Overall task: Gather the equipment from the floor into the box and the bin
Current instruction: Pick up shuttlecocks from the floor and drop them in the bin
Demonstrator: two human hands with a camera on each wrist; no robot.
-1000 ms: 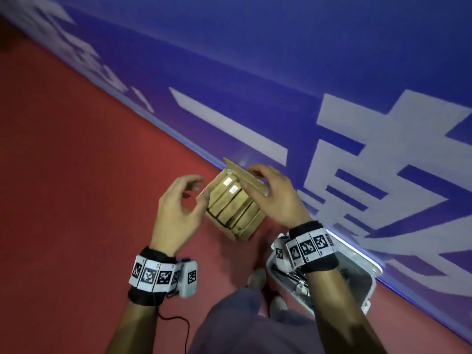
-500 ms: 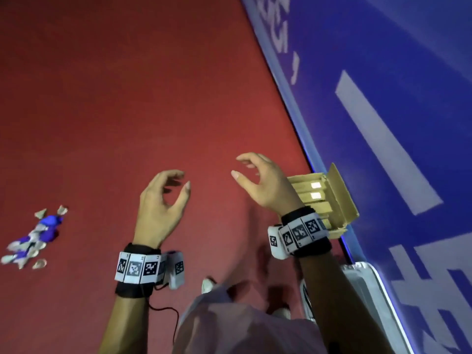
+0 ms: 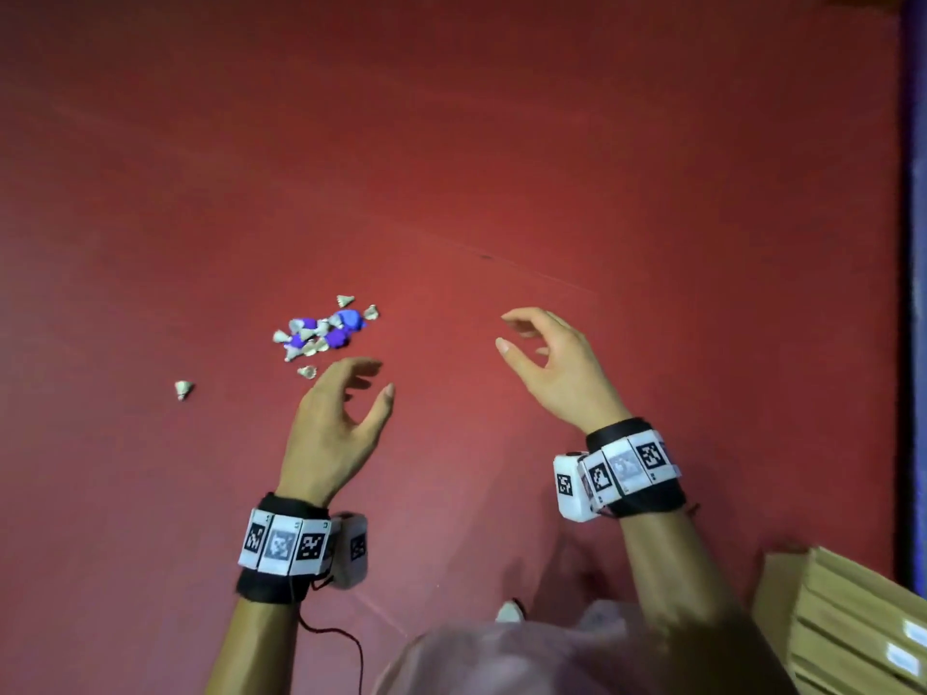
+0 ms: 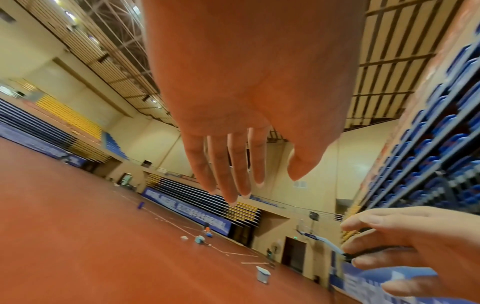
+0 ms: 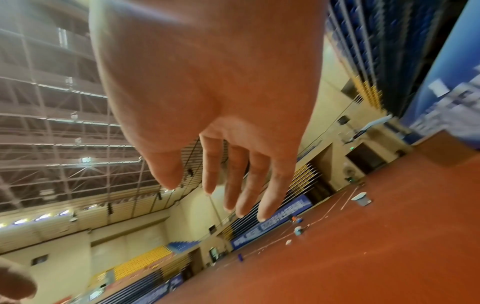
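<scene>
A small heap of white shuttlecocks and blue pieces lies on the red floor, left of centre in the head view. One stray shuttlecock lies further left. My left hand hovers just below and right of the heap, fingers relaxed and empty. My right hand hangs apart to the right, also loose and holding nothing. The open cardboard box with brown packs inside sits at the lower right corner. In the wrist views both palms are empty, left hand, right hand.
A blue barrier runs along the right edge. The red floor stretches ahead. Far off in the left wrist view stand a white bin and small objects on the court lines. My own clothing fills the bottom.
My view has swung left, away from the blue barrier and the box. The shuttlecock heap has come toward the centre. Both hands let go of the box earlier and stay empty.
</scene>
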